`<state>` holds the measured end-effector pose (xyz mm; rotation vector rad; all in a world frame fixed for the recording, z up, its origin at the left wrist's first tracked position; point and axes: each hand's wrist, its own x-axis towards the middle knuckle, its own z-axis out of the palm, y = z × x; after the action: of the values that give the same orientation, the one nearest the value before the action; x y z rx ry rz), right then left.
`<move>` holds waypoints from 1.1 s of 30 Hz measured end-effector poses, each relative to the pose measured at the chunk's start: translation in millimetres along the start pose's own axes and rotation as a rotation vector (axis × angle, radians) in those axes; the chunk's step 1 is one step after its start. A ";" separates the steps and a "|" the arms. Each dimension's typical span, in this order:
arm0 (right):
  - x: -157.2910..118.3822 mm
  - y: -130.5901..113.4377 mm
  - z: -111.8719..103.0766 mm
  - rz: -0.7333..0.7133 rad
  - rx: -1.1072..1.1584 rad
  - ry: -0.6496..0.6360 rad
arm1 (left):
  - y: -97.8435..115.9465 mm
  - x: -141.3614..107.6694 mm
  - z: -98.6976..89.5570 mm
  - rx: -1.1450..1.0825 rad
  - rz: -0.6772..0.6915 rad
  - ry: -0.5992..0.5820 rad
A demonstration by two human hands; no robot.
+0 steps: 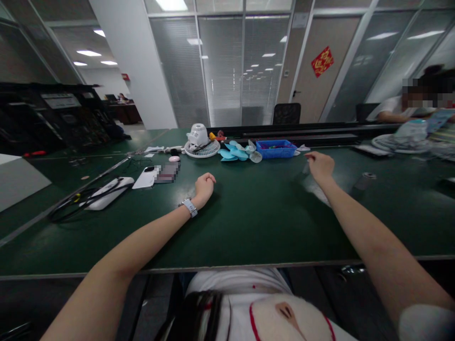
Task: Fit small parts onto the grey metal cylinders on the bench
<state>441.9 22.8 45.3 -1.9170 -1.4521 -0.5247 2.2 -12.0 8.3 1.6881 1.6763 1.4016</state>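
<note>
My left hand (205,188) is closed in a loose fist low over the green table, a watch (189,207) on its wrist. Its curled fingers hide whatever may be inside. Farther right, my right hand (322,168) is held up in a pinch, fingertips pointing left. Just under those fingertips shows a small translucent piece (305,167), too faint to name. A blue plastic basket (277,149) with small parts stands beyond, between the hands. To its left lie light-blue fan blades (234,151) and a white fan body on its round grille (202,150).
White phones (145,177), a white power bank (110,194) and a black cable (64,208) lie on the left. A small clear cylinder (365,181) stands right of my right hand. Another person (394,106) sits at the far right behind fan parts (408,135).
</note>
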 end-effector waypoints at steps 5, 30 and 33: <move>-0.4 5.8 3.9 0.048 0.089 0.005 | 2.8 -0.5 -0.8 -0.002 -0.002 0.007; -16.9 10.8 36.9 0.168 0.237 0.083 | 4.8 -2.4 0.1 -0.005 -0.007 -0.001; -19.9 8.6 45.3 0.260 0.244 0.068 | 4.5 -2.8 0.4 -0.025 -0.001 -0.003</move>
<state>440.6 40.2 -1.9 -1.8367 -1.1440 -0.2745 5.5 -15.3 10.7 1.6751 1.6512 1.4128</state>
